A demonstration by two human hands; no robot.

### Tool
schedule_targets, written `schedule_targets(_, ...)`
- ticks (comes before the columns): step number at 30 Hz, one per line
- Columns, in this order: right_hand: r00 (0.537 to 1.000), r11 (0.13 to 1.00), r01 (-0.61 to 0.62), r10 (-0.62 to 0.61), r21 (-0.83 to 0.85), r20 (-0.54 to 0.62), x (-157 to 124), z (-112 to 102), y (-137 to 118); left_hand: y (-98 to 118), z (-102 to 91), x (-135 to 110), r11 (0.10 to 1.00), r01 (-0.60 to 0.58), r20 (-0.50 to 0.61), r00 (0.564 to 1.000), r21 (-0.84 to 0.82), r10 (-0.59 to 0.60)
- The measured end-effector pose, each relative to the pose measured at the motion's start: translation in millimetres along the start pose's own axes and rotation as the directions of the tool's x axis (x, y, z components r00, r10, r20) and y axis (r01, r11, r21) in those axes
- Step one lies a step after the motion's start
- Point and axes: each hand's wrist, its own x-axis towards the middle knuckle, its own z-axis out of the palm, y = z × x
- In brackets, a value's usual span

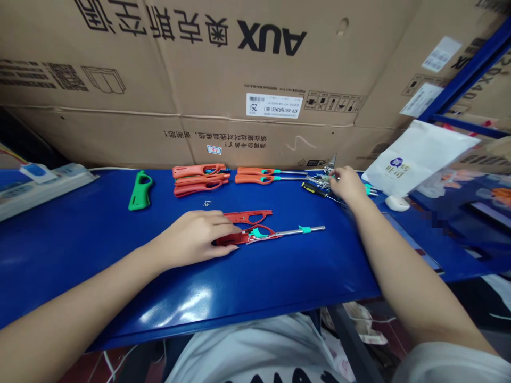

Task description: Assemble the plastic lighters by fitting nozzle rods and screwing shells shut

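Note:
My left hand [199, 236] lies on the blue table [99, 250], its fingers pressed on the handle of an opened red lighter [275, 233] with a teal trigger and a metal tube pointing right. A loose red handle half [247, 216] lies just behind it. My right hand [346, 185] reaches to the back right, fingers curled over a small heap of metal parts and a black-and-yellow screwdriver [315, 190]; what it grips is hidden.
Orange handle shells [199, 179] and two long orange lighters [267, 175] lie along the back. A green handle [140, 190] sits left, a small spring [207, 203] mid-table. A white bag [415, 157] and cardboard boxes [239, 69] stand behind; a power strip [40, 183] lies far left.

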Motion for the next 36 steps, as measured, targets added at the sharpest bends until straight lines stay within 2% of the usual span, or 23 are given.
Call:
schedule_targets(10,0.999,0.997,-0.034,0.031,0.066,0.036,8.0,12.2,3.8,-0.6,1.2,1.3,1.000,0.003,0.010,1.000,-0.008,-0.003)
schedule_targets(17,1.000,0.993,0.001,-0.002,0.120,0.001,5.7,10.8,4.0,-1.0,1.3,0.7,1.000,0.006,0.010,1.000,-0.012,-0.005)
schedule_targets(23,0.995,0.980,0.092,-0.086,0.178,-0.044,0.1,0.1,-12.6,-0.1,0.3,0.4,1.000,0.001,0.001,1.000,-0.008,-0.001)
schedule_targets(27,0.983,0.957,0.177,-0.158,0.232,-0.096,-11.0,-14.4,-34.7,1.9,1.0,1.5,1.000,0.016,-0.014,1.000,-0.021,-0.017)
schedule_targets(29,0.975,0.897,0.217,-0.185,0.384,-0.119,-23.2,-24.2,-53.1,5.8,2.9,3.4,0.995,0.060,-0.077,0.995,-0.083,-0.066)
schedule_targets(31,0.971,0.762,0.198,-0.238,0.616,-0.018,-41.6,-35.4,-76.9,12.0,6.1,6.4,0.966,0.120,-0.177,0.971,-0.230,-0.163)
schedule_targets(34,0.903,0.515,0.128,-0.414,0.848,0.115,-78.8,-53.3,-115.9,23.0,11.2,11.8,0.826,0.212,-0.227,0.899,-0.522,-0.374)
schedule_targets(36,0.830,0.446,0.134,-0.539,0.885,0.146,-104.5,-64.2,-137.7,29.3,12.9,15.0,0.688,0.228,-0.168,0.873,-0.689,-0.458)
